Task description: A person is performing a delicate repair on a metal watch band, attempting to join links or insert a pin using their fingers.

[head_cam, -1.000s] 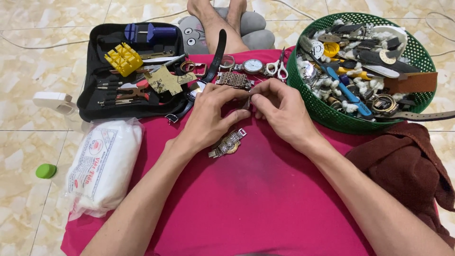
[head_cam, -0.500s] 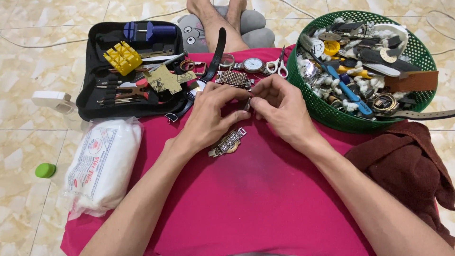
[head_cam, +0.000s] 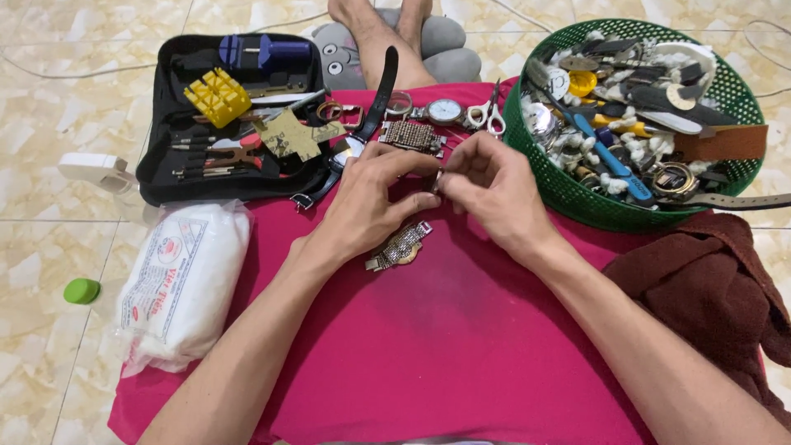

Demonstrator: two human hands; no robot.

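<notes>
Watch band (head_cam: 400, 245), a metal mesh strip, lies on the pink cloth (head_cam: 461, 346) just below the hands, one end running up under the left thumb. Left hand (head_cam: 375, 202) is curled, fingertips pinched together with those of the right hand (head_cam: 486, 194) on a small part between them, too small to make out. At far left sit a green cap (head_cam: 81, 290), a white bag (head_cam: 181, 284) and an open black tool case (head_cam: 222, 115). A watch (head_cam: 445, 111) and scissors (head_cam: 488, 115) lie above the hands. At right stand a green basket (head_cam: 577, 198) of parts and a brown towel (head_cam: 709, 288).
</notes>
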